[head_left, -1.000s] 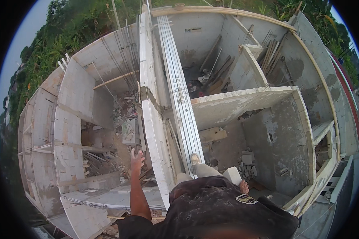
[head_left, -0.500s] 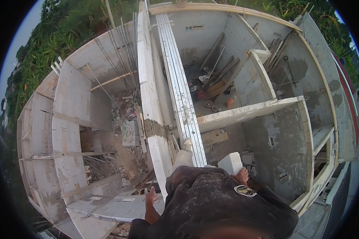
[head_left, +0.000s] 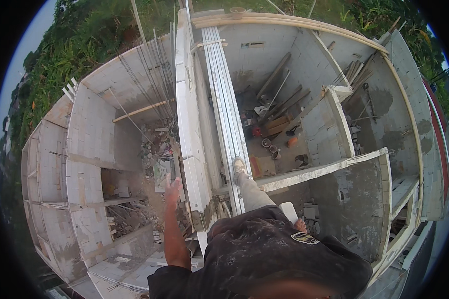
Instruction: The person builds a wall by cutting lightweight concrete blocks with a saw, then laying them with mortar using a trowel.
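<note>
My left hand [head_left: 172,188] is held out at the left of the long block wall [head_left: 188,124], its fingers spread and nothing in them. Low at my right side, my right hand [head_left: 300,225] grips the edge of a white building block [head_left: 289,212], which is partly hidden by my dark shirt. Below me runs a walkway of long silvery metal profiles [head_left: 227,104] laid side by side along the wall. One shoe [head_left: 240,168] is planted on it; my other foot is out of sight.
Deep rooms with block walls drop away on both sides. Buckets [head_left: 273,148] and timber [head_left: 278,125] lie on the floor at the right, rubble [head_left: 159,149] at the left. A wall top [head_left: 324,170] branches right. Thin steel bars [head_left: 154,70] rise at the far left.
My left arm has reached forward and up, away from my body. A foot has stepped ahead along the metal profiles. The block in my right hand is now more covered by my body.
</note>
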`<state>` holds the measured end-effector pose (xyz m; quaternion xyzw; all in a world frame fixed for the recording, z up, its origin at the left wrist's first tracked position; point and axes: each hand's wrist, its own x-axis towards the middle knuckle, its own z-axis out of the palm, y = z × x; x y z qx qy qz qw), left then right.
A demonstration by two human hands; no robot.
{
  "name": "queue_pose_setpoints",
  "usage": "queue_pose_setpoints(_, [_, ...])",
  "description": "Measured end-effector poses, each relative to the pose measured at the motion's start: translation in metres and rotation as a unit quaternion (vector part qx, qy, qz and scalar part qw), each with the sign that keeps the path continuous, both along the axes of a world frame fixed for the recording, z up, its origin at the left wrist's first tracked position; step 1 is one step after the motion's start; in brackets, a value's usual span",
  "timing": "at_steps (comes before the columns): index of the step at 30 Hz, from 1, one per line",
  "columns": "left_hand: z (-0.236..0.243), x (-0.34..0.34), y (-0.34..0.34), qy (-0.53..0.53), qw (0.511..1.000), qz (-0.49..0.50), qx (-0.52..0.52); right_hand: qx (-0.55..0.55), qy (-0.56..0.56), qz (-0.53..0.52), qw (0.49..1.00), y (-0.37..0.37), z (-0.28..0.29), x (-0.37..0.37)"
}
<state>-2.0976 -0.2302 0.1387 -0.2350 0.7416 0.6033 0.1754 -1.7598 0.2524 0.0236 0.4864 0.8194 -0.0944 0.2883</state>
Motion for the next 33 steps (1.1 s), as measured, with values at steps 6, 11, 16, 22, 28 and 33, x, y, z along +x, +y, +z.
queue_pose_setpoints(6, [-0.007,-0.077,0.053,-0.183,0.975,-0.119,0.039,-0.015,0.002,-0.021,1.0,0.05,-0.03,-0.127])
queue_pose_setpoints(11, [-0.032,-0.11,0.071,-0.351,0.923,-0.152,0.038,-0.047,0.053,-0.035,0.997,0.064,0.053,-0.296])
queue_pose_setpoints(16, [-0.138,-0.171,0.059,-0.402,0.883,-0.123,0.21,-0.048,0.063,-0.033,0.996,0.076,0.089,-0.448])
queue_pose_setpoints(22, [-0.077,-0.388,0.127,-0.33,0.903,-0.039,0.273,-0.045,0.043,-0.042,0.997,0.077,0.107,-0.578])
queue_pose_setpoints(28, [0.049,-0.642,0.175,-0.105,0.961,-0.069,0.246,-0.053,0.043,-0.026,0.997,0.086,0.105,-0.68])
queue_pose_setpoints(33, [0.073,-0.794,0.221,-0.049,0.966,-0.123,0.22,-0.068,0.01,-0.041,0.997,0.104,0.083,-0.78])
